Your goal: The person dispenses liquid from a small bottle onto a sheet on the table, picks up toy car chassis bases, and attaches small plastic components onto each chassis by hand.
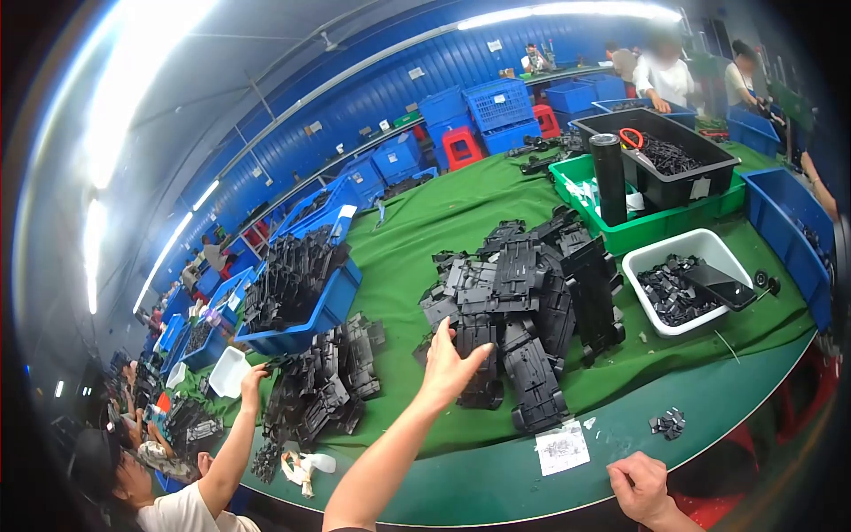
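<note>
My left hand (450, 365) is raised over the near side of a pile of black molded plastic parts (510, 284), thumb and fingers apart, with nothing held. Near the table's front edge, my right hand (640, 483) has its fingers curled; whether it holds anything is hidden. Between that hand and the pile lies a white paper sheet (562, 448) with small bits on it. A little heap of small black pieces (667, 424) rests on the table above my right hand.
At right stand a white bin (635, 266) of small black parts with a phone (720, 285) on it, and a green tray (620, 238). A blue crate (306, 330) and another black pile (328, 381) are left. A co-worker (142, 488) reaches in beside that pile.
</note>
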A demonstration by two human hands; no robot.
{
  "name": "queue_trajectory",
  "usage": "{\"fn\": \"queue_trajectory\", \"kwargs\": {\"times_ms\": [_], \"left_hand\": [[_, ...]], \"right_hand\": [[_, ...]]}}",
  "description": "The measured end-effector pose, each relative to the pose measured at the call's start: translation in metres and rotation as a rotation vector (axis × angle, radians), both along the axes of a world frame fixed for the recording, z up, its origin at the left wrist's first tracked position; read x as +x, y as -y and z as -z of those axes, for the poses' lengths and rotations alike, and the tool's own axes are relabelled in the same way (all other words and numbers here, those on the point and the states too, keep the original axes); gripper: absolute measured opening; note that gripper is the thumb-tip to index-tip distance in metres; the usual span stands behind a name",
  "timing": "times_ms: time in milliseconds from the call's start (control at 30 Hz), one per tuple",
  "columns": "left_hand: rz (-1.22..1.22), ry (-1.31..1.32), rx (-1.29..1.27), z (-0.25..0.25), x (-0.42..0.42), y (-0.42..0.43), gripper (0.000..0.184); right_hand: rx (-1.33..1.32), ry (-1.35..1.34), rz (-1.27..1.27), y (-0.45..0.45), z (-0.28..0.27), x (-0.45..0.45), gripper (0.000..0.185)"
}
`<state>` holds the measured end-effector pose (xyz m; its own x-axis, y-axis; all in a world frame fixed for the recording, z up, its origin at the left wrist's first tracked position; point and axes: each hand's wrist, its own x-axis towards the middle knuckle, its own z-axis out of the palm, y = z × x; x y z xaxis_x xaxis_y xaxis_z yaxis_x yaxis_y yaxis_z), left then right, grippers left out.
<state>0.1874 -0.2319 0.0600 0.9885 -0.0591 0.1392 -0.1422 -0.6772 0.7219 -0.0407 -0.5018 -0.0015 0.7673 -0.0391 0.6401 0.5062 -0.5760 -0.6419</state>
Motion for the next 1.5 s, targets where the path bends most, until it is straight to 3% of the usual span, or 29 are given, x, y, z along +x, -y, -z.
{"fn": "queue_trajectory", "kwargs": {"times_ms": [167,333,400,533,667,700,800,900,1000,1133,1200,1267,1333,1400,1500], "left_hand": [[-0.045,0.167,0.247,0.014,-0.004,0.015,0.107],[-0.055,0.172,0.071,0.012,-0.005,-0.008,0.101],[-0.059,0.162,-0.143,0.010,-0.008,-0.029,0.097],[0.009,0.140,-0.257,-0.023,-0.070,-0.038,0.094],[0.581,0.126,0.022,-0.036,-0.143,-0.026,0.098],[0.672,0.217,0.200,-0.039,-0.152,-0.021,0.099],[0.824,0.194,0.298,-0.042,-0.169,-0.013,0.095],[0.825,0.203,0.367,-0.044,-0.175,-0.016,0.089],[0.582,0.398,0.497,-0.045,-0.184,-0.019,0.091],[0.104,0.622,0.171,-0.028,-0.201,-0.022,0.085],[-0.055,0.538,-0.446,-0.009,-0.211,-0.005,0.075],[-0.084,0.264,-0.974,0.014,-0.213,0.006,0.065],[0.038,-0.038,-1.378,0.033,-0.211,0.003,0.053],[0.057,-0.066,-1.555,0.036,-0.207,0.011,0.055],[0.027,-0.012,-1.622,0.019,-0.203,0.028,0.063]], "right_hand": [[0.009,0.018,-0.033,0.002,0.002,0.000,0.007],[0.018,0.008,-0.047,0.005,0.002,-0.003,0.009],[0.056,-0.001,-0.049,0.007,0.003,-0.003,0.006],[0.151,-0.125,-0.067,0.009,-0.013,-0.006,0.003],[0.655,-0.570,-0.257,0.001,-0.043,0.004,0.012],[0.745,-0.650,-0.326,-0.002,-0.055,0.009,0.016],[0.910,-0.809,-0.478,-0.012,-0.054,0.024,0.019],[0.663,-0.914,-0.543,-0.017,-0.048,0.026,0.018],[0.796,-0.825,-0.552,-0.024,-0.044,0.024,0.020],[1.114,-0.739,-0.475,-0.038,-0.044,0.022,0.022],[1.212,-0.720,-0.457,-0.047,-0.039,0.020,0.020],[1.286,-0.711,-0.457,-0.059,-0.034,0.019,0.019],[1.326,-0.775,-0.477,-0.069,-0.032,0.014,0.018],[1.361,-0.854,-0.507,-0.079,-0.031,0.008,0.017],[1.431,-0.962,-0.564,-0.091,-0.029,-0.001,0.015]]}}
